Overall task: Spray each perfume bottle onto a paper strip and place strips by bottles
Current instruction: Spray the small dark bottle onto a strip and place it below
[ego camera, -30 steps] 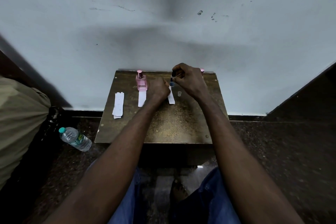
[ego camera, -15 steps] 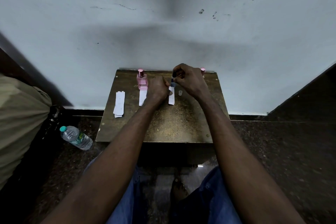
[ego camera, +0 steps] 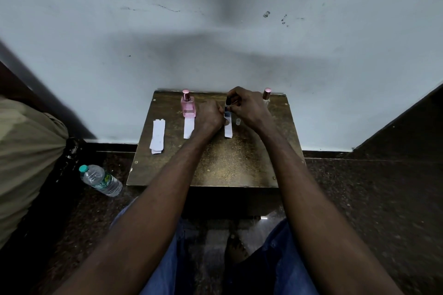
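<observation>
Little had shifted since the earlier frames: both hands stayed at twelve o'clock on the small table [ego camera: 167, 170], the strip settling slightly. The right hand [ego camera: 249, 110] was clenched around the dark blue bottle [ego camera: 227, 106], a finger over its top. The left hand [ego camera: 209, 116] pinched the upper end of a paper strip [ego camera: 228, 130] lying just below that bottle. At ten o'clock the pink bottle [ego camera: 188, 106] already had its strip [ego camera: 188, 128]; spare strips [ego camera: 157, 136] lay further left. The third bottle [ego camera: 266, 94] at two o'clock seemed untouched. Judging by this, spraying the second bottle was in hand; next, its clear cap [ego camera: 238, 121] would need refitting.
</observation>
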